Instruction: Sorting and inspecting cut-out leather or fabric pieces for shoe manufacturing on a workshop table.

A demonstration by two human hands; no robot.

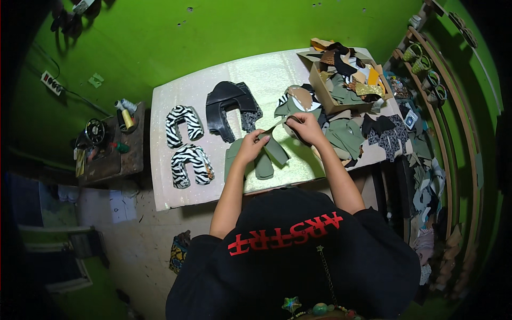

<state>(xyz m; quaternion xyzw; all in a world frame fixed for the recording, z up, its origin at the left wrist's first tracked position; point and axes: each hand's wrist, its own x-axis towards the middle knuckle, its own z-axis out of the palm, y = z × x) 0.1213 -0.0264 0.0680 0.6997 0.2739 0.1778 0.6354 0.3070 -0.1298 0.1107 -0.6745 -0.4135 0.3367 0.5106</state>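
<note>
My left hand [252,145] is closed, pinching a green cut piece [277,151] that looks like leather or fabric, curved like a shoe upper. One leg of the piece hangs below my fingers. Its other part stretches up to my right hand [304,128], which is also closed on it. Around the right fingers a dark edge shows, too small to make out fully. Below my hands, another green piece [264,169] lies on the table, partly hidden by the left forearm. Right of my right hand lie more green cut pieces [344,137].
The pale table [165,200] carries zebra-striped stacks of U-shaped pieces [184,126], a black U-shaped stack [228,101] and a cardboard box [326,88] of scraps. Left stands a small wooden table [128,160] with thread spools [127,117]. A rack [448,138] lines the right wall.
</note>
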